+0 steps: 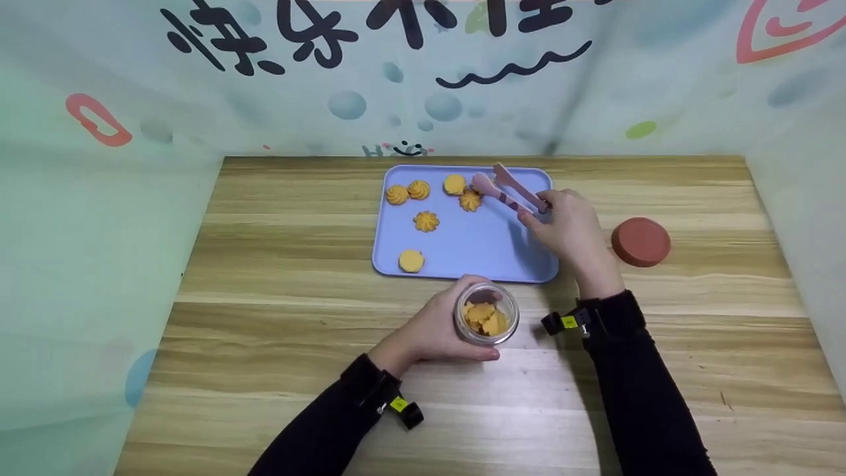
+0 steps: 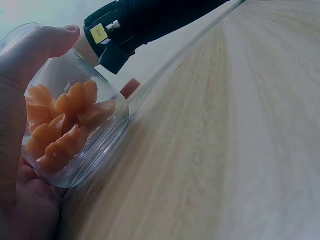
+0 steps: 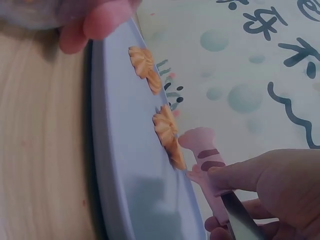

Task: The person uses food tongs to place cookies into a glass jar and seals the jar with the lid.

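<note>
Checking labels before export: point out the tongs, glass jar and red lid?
Tongs (image 1: 520, 188): head view, middle of the arm farther from the jar.
Glass jar (image 1: 515, 317): head view, right side of its rim.
Red lid (image 1: 641, 242): head view, middle of its top face.

We see a pale blue tray (image 3: 137, 160) with two pairs of cookies (image 3: 165, 125) on it, and near its edge the right hand (image 3: 280, 185) grips pink tongs (image 3: 207, 157), their tips parted beside the closer pair. A wooden table (image 3: 40, 130) borders one side of the tray, a patterned wall (image 3: 235, 65) rises along the other, and part of the left hand (image 3: 102, 22) shows near its far end.
</note>
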Available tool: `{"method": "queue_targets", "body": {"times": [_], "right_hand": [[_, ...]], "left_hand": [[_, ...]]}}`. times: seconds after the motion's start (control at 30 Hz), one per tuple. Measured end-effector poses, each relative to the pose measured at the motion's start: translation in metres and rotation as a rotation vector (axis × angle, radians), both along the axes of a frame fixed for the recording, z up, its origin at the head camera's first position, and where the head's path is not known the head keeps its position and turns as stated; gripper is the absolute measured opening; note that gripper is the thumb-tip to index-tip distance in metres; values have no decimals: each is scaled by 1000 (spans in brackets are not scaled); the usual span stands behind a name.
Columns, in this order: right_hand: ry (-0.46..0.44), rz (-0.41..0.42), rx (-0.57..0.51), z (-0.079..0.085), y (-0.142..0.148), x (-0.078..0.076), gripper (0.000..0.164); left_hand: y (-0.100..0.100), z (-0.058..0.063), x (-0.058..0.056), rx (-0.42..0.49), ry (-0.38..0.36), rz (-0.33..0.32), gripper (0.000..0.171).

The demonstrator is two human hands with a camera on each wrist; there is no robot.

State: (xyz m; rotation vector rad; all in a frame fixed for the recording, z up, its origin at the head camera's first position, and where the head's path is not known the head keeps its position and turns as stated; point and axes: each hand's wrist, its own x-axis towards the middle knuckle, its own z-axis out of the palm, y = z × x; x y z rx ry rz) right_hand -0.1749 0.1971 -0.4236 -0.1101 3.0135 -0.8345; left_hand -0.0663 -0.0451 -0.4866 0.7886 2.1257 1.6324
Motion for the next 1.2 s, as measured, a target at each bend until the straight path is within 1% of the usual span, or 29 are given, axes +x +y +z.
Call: {"method": "queue_targets", "body": {"times": [0.13, 0.27, 0.37, 0.47, 0.63, 0.7, 0.97, 1.2], "right_hand": [[-11, -13, -3, -3, -4, -2, 46], [-19, -15, -22, -6, -7, -3, 45], [-35, -22, -34, -7, -8, -3, 46], [-44, -24, -38, -9, -8, -3, 46], [-55, -18, -56, -13, -6, -3, 44], [-64, -19, -68, -13, -6, -3, 43], [-79, -23, -104, -13, -5, -3, 44], [-88, -14, -81, -12, -6, -2, 43]], "left_hand": [[-1, 12, 4, -4, -21, -1, 93], [-3, 24, 6, 12, -28, -6, 92], [-3, 27, 6, 17, -24, -4, 92], [-2, 24, 5, 9, -21, 1, 92], [-1, 5, 1, -11, 7, 9, 95], [-1, 0, 0, -10, 17, 9, 96], [0, -3, -2, 4, 41, -1, 96], [0, -4, -1, -2, 38, 1, 97]]}}
